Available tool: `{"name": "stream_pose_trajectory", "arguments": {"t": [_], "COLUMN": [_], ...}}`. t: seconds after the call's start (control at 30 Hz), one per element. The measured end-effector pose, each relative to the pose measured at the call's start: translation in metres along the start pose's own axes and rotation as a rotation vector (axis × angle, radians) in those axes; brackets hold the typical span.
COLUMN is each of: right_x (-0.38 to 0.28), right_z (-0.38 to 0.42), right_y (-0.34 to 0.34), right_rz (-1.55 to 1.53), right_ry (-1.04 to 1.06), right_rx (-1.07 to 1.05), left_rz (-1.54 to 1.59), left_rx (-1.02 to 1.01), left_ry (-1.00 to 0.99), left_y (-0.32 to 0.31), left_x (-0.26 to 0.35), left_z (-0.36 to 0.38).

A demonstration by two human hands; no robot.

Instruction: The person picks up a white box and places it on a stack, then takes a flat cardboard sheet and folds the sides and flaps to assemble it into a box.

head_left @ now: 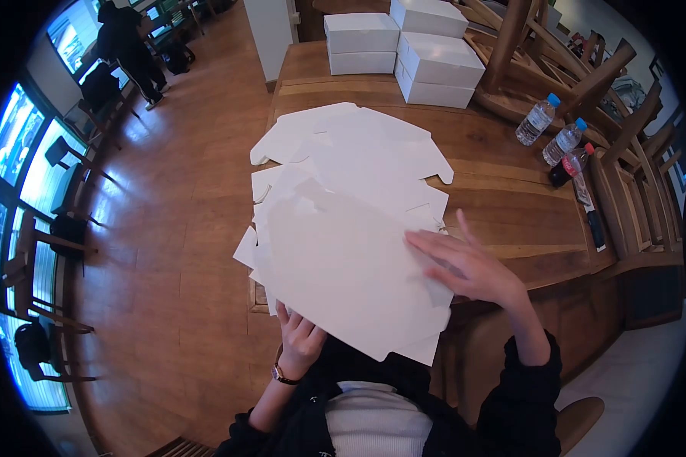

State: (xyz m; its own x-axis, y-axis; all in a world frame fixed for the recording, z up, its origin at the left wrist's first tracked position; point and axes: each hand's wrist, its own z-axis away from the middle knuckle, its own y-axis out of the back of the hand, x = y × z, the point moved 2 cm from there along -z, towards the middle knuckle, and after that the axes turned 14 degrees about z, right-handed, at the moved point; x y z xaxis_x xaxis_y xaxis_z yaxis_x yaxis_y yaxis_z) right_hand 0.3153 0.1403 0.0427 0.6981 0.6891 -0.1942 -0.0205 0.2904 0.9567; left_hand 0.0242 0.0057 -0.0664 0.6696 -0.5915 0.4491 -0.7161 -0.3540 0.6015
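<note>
A flat white cardboard box blank [335,259] lies tilted on top of a pile of similar blanks [351,141] at the near side of the wooden table. My left hand [301,339], wearing a watch, is closed on its lower left edge, with the fingers curled and the thumb hidden. My right hand [472,266] reaches over the blank's right edge, its fingers stretched out and the thumb apart. The fingertips of that hand are right at the white surface. Cut tabs and slots of the lower blanks stick out around the top one.
Folded white boxes [438,65] are stacked at the table's [480,198] far end. Two water bottles [537,119] and a cola bottle [570,165] stand at the right, near a black-handled cutter [594,228]. Upturned wooden chairs [511,46] sit behind them. A person [122,46] stands far left.
</note>
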Motion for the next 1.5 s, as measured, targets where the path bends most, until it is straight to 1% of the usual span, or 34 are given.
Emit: {"name": "stream_pose_trajectory", "arguments": {"t": [0.07,0.1,0.17,0.2,0.4,0.6,0.7,0.9,0.97,1.0,1.1,1.2,1.3,1.4,1.47,1.5], "right_x": [-0.008,-0.009,-0.010,-0.012,-0.008,-0.016,-0.018,-0.027,-0.024,-0.026,-0.025,-0.028,-0.057,-0.081,-0.084,-0.080], "right_z": [-0.022,-0.031,-0.039,-0.041,-0.060,-0.077,-0.091,-0.101,-0.100,-0.098,-0.091,-0.065,-0.022,0.005,0.013,0.015], "right_y": [-0.018,-0.026,-0.032,-0.033,-0.023,-0.026,-0.033,-0.035,-0.041,-0.040,-0.029,-0.017,0.001,0.008,0.009,0.009], "right_rz": [-0.045,-0.068,0.150,0.258,0.230,0.263,0.202,0.239,0.193,0.169,-0.079,-0.062,-0.012,-0.088,0.024,0.105], "right_ry": [0.020,0.031,0.107,0.146,0.225,0.237,0.269,0.222,0.203,0.197,0.176,0.208,0.290,0.380,0.327,0.299], "right_rx": [0.186,0.281,0.333,0.357,0.346,0.399,0.461,0.427,0.439,0.443,0.360,0.296,0.158,0.131,0.211,0.265], "left_rz": [0.022,0.043,0.078,0.077,0.144,0.117,0.108,0.124,0.100,0.097,0.081,0.037,-0.002,0.034,0.056,0.056], "left_rx": [-0.041,-0.021,0.023,0.014,-0.009,-0.031,-0.031,-0.022,-0.017,0.004,0.032,0.006,0.004,0.020,0.026,-0.010], "left_ry": [0.016,0.015,0.020,0.025,0.042,0.055,0.049,0.067,0.060,0.053,0.043,0.032,0.020,0.046,0.052,0.057], "left_y": [0.005,0.004,-0.001,0.000,-0.001,0.001,0.002,0.001,0.003,0.002,0.001,0.007,0.012,0.016,0.017,0.017], "left_x": [0.005,0.003,-0.002,-0.003,-0.007,-0.007,-0.005,-0.004,0.000,0.000,-0.001,-0.001,-0.002,-0.002,-0.003,-0.004], "left_z": [-0.016,-0.012,0.000,0.001,0.007,0.006,0.002,0.005,-0.003,-0.002,0.003,0.000,-0.004,-0.014,-0.017,-0.017]}}
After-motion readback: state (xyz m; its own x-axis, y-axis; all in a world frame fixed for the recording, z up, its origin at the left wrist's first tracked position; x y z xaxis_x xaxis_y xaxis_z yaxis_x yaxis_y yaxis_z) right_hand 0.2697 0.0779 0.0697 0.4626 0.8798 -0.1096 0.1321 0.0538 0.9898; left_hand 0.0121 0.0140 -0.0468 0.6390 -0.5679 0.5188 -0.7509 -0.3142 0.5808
